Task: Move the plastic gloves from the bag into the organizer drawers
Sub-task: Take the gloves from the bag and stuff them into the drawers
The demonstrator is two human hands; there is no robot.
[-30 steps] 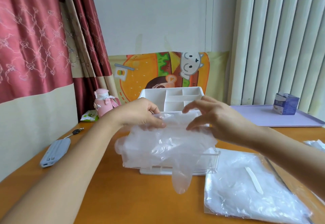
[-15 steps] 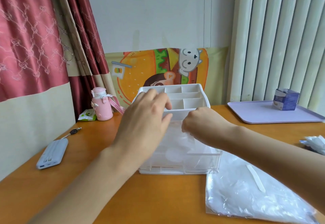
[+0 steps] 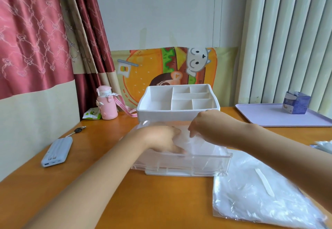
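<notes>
Pink bottle, power bank, key, lilac tray bearing blue box

Both bare arms reach forward and meet in the middle. The left hand lies palm down with its fingers stretched out. The right hand is just beside it, a bit higher, fingers bent down; their grip is too blurry to tell.

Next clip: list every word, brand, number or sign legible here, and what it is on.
Nothing here can be read.
Print on the blue carton, which stands on the lilac tray: too blurred.
Lid label on the pink bottle: too small.
Print on the green packet: blurred.
The burger poster: pictures only, no words seen.
</notes>
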